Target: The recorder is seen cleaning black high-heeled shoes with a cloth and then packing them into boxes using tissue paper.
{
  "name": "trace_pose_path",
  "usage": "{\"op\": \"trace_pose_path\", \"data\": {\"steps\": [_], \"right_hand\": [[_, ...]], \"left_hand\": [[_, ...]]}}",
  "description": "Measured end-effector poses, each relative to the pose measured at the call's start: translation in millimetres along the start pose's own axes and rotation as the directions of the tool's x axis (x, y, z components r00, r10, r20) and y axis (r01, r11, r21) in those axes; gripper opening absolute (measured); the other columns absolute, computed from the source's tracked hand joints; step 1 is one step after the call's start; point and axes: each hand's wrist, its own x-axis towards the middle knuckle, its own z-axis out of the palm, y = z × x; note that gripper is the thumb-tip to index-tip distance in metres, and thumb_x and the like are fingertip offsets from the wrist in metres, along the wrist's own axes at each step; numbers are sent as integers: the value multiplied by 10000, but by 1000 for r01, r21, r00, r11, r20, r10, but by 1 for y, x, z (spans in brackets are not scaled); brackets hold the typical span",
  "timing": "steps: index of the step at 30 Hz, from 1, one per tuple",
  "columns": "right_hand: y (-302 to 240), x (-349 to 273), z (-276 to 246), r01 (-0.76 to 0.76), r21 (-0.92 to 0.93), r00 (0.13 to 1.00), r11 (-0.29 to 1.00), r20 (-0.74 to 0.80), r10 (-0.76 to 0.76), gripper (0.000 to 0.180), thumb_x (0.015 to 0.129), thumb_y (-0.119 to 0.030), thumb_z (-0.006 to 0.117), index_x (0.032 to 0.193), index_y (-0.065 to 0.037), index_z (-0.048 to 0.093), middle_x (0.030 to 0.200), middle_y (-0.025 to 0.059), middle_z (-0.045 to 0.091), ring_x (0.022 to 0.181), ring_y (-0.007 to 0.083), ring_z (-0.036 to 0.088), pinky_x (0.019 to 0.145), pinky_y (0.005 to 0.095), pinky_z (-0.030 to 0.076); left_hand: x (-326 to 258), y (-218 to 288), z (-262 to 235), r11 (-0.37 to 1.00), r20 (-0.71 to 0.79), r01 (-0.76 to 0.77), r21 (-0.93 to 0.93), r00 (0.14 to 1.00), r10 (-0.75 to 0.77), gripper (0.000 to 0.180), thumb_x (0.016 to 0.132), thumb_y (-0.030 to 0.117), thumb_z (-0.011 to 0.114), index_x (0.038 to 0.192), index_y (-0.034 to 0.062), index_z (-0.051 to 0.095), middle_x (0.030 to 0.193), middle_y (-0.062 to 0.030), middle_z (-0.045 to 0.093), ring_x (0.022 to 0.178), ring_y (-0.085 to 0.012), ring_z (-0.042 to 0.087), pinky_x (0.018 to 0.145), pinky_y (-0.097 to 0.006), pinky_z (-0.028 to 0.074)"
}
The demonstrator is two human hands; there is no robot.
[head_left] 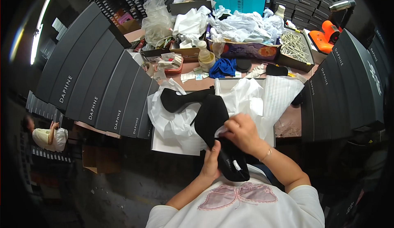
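A black high-heeled shoe (210,119) is held in front of my chest, its toe pointing away and its pale-labelled insole toward me. My left hand (210,164) grips its side near the back, thumb on top. Over the shoe's opening, my right hand (243,134) has its fingers pinched on a bit of white tissue paper (221,132). How far the tissue reaches into the toe is hidden. Beyond, a second black high-heeled shoe (176,100) lies on its side on crumpled white wrapping paper (168,123), spread over an open white box (176,149).
Dark shoe boxes (82,84) lean in a row at left; more boxes (340,88) stand at right. Behind are a bottle (205,57), a blue cloth (223,67), a tray of pale sticks (294,47) and an orange tool (328,33). Another person (50,137) is far left.
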Motion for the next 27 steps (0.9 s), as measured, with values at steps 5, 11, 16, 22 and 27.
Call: {"op": "trace_pose_path", "data": {"steps": [5, 11, 16, 22, 27], "right_hand": [[14, -3, 0, -412, 572, 908, 710, 323, 267, 1047, 691, -118, 826, 1503, -44, 169, 1405, 215, 439, 1254, 377, 479, 1066, 400, 383], [-5, 21, 11, -407, 388, 891, 827, 368, 266, 807, 776, -64, 707, 1468, -49, 291, 1240, 257, 564, 1147, 360, 564, 950, 385, 455], [8, 34, 2, -402, 663, 896, 632, 428, 120, 773, 858, -131, 672, 1497, -78, 240, 1319, 212, 532, 1169, 329, 563, 966, 384, 449], [31, -41, -54, -530, 806, 838, 263, 450, 309, 789, 846, -257, 729, 1469, -22, 304, 1433, 159, 440, 1275, 281, 486, 1046, 386, 392], [-22, -26, -55, -298, 443, 914, 846, 387, 120, 1057, 686, -473, 813, 1457, 2, 267, 1434, 275, 363, 1305, 382, 424, 1049, 392, 383]], "left_hand": [[-10, 2, -1, 968, -9, 227, -104, 973, -230, 452, 902, 334, 596, 1198, 3, 509, 1004, -115, 632, 874, -195, 659, 797, -331, 552], [-14, -14, -11, 985, -134, 172, -31, 975, -174, 419, 830, 250, 555, 1133, -39, 533, 996, -148, 641, 887, -248, 656, 824, -373, 542], [-16, 14, -11, 999, -263, -34, 23, 964, 39, 464, 840, 334, 549, 1158, -4, 542, 1005, -154, 645, 922, -263, 654, 838, -393, 540], [15, 68, 11, 963, -364, -266, -52, 903, 230, 414, 874, 394, 594, 1098, 48, 556, 955, -74, 632, 860, -190, 641, 772, -337, 531], [26, 40, 6, 875, -241, -431, 220, 845, 477, 368, 924, 267, 553, 1183, 7, 521, 1014, -75, 619, 874, -184, 645, 765, -318, 542]]}}
